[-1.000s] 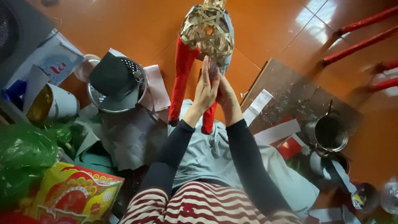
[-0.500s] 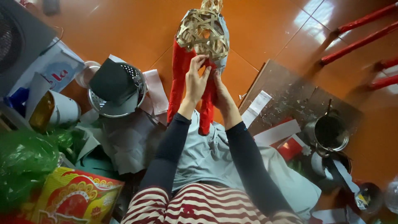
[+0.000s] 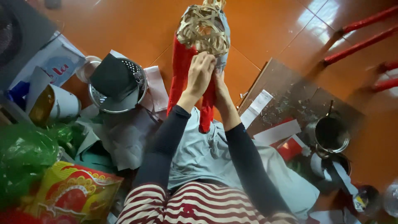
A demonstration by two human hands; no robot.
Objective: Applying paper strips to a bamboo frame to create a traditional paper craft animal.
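The left hand (image 3: pixel 200 74) is curling its fingers over the lower edge of a woven bamboo-strip frame (image 3: pixel 203 28), gripping it where red paper (image 3: pixel 180 72) is covering the side. The right hand (image 3: pixel 219 83) is lying mostly behind the left, pressing against the same frame; how far its fingers are closing cannot be told. The frame is hanging above the orange tiled floor (image 3: pixel 265 25), its top running out of view. A metal colander (image 3: pixel 117 85) is sitting to the left, a small pot (image 3: pixel 331 135) to the right.
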